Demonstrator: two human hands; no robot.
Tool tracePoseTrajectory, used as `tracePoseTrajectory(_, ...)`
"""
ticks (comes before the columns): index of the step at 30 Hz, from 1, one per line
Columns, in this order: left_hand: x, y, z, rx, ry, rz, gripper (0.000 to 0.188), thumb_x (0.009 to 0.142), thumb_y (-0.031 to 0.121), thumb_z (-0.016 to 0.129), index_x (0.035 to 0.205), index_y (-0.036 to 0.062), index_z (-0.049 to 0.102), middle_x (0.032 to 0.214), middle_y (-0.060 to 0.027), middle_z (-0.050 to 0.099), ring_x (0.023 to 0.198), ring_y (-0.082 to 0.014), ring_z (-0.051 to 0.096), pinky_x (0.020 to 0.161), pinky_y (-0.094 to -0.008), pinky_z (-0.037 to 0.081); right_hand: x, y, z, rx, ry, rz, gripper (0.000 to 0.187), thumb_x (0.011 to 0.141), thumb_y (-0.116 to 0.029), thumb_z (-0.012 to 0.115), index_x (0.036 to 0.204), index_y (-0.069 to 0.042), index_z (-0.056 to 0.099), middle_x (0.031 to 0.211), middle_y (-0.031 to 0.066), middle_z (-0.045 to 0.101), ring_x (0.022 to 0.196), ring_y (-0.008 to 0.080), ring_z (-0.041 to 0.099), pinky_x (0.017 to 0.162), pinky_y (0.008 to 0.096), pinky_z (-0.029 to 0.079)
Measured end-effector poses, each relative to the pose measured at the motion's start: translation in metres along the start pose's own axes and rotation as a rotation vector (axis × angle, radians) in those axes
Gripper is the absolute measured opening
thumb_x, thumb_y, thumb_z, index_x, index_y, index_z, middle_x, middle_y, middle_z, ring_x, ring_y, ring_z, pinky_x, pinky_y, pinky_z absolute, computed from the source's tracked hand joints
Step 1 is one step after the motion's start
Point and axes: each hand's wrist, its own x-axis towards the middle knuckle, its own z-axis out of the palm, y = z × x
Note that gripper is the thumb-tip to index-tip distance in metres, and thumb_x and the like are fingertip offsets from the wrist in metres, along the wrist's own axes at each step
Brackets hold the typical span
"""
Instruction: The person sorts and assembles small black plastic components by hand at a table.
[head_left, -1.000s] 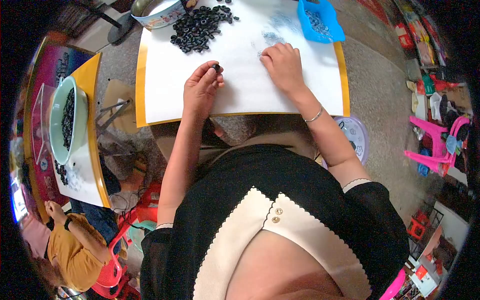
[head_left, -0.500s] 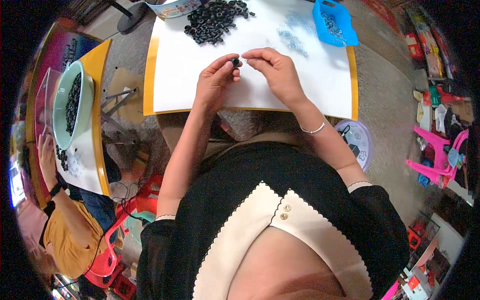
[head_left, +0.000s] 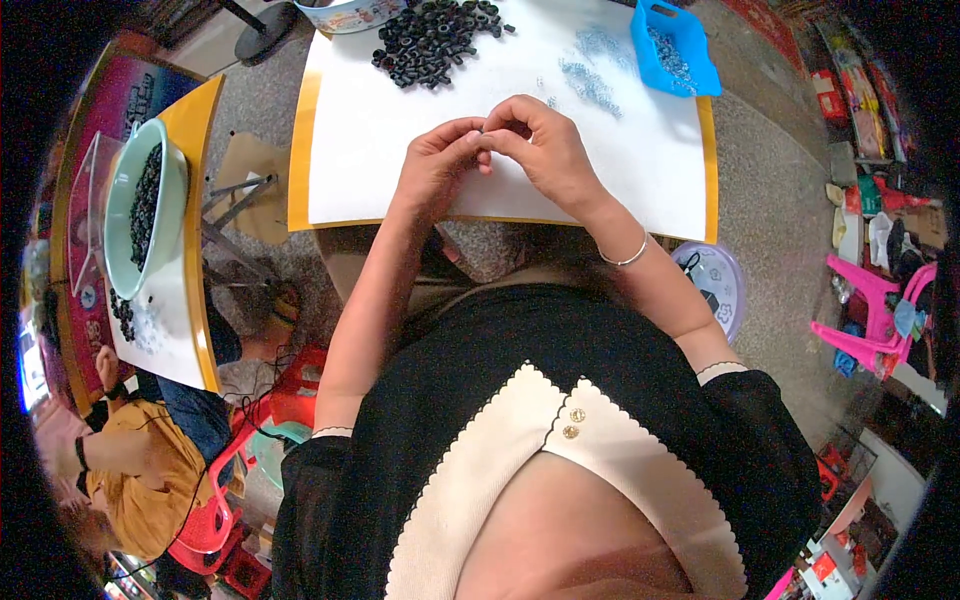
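My left hand [head_left: 438,168] is closed in a pinch above the white table top [head_left: 370,180]. Between its fingertips sits a small black ring-shaped part, now mostly covered by fingers. My right hand [head_left: 548,148] meets it, thumb and forefinger pressed together at the black part; whatever they pinch is too small to make out. Just beyond my hands lies a heap of small black ring-shaped parts [head_left: 435,45]. To its right, tiny clear bluish pieces [head_left: 590,88] are scattered on the white surface.
A blue plastic basket [head_left: 708,78] with more clear pieces stands at the far right corner. A patterned tin [head_left: 350,16] is at the far left. On the left, a person in a mustard top [head_left: 150,510] sits by another table with a pale green basin [head_left: 178,200] of black parts.
My right fingertips have closed the gap to my left hand and now touch at the black part, covering it. The person on the left has drawn a hand back from the basin.
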Motion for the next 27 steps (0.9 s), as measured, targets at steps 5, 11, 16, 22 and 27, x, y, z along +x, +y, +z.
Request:
tracePoseTrajectory(5,0.001,0.002,-0.001,0.026,-0.014,-0.023,0.024,0.087,0.006,0.057,0.107,-0.0072,0.057,0.086,-0.0098,0.061,0.069,-0.0144,0.058,0.063,-0.0247,0.051,0.004,0.008,0.000,0.182,-0.031,0.157,0.012,0.082,-0.011,0.064,0.086,-0.001,0.059,0.081,0.0007,0.059,0.075,0.0078,0.054,0.068,0.0225,0.045)
tracePoseTrajectory(11,0.001,0.005,-0.003,-0.151,0.020,-0.022,0.025,0.089,0.009,0.055,0.110,-0.0048,0.056,0.091,-0.0108,0.060,0.071,-0.0136,0.058,0.065,-0.0245,0.051,0.019,0.013,-0.007,0.311,-0.089,0.155,0.015,0.084,-0.015,0.062,0.089,-0.001,0.061,0.081,0.0000,0.059,0.076,0.0088,0.054,0.070,0.0240,0.045)
tracePoseTrajectory(16,0.006,0.003,-0.010,-0.262,-0.002,0.016,0.026,0.089,0.010,0.055,0.111,-0.0032,0.055,0.092,-0.0112,0.060,0.072,-0.0134,0.058,0.066,-0.0247,0.051,0.073,0.044,-0.011,-0.097,0.103,0.019,0.017,0.080,-0.018,0.062,0.086,-0.002,0.064,0.079,0.0044,0.061,0.078,0.0130,0.055,0.071,0.0265,0.045)
tracePoseTrajectory(22,0.007,0.001,-0.010,-0.235,-0.008,0.019,0.027,0.089,0.011,0.055,0.113,-0.0029,0.053,0.094,-0.0117,0.059,0.072,-0.0136,0.059,0.066,-0.0245,0.052,0.119,0.074,0.004,-0.785,0.175,-0.192,0.016,0.074,-0.018,0.061,0.085,-0.009,0.067,0.081,0.0125,0.061,0.081,0.0305,0.058,0.074,0.0377,0.046)
tracePoseTrajectory(27,0.003,0.003,-0.010,-0.254,-0.014,0.026,0.027,0.090,0.012,0.055,0.113,-0.0027,0.053,0.095,-0.0124,0.059,0.072,-0.0137,0.059,0.066,-0.0244,0.052,0.107,0.067,0.001,-0.376,0.109,-0.092,0.017,0.076,-0.017,0.060,0.088,-0.007,0.066,0.078,0.0091,0.063,0.073,0.0187,0.059,0.067,0.0297,0.046)
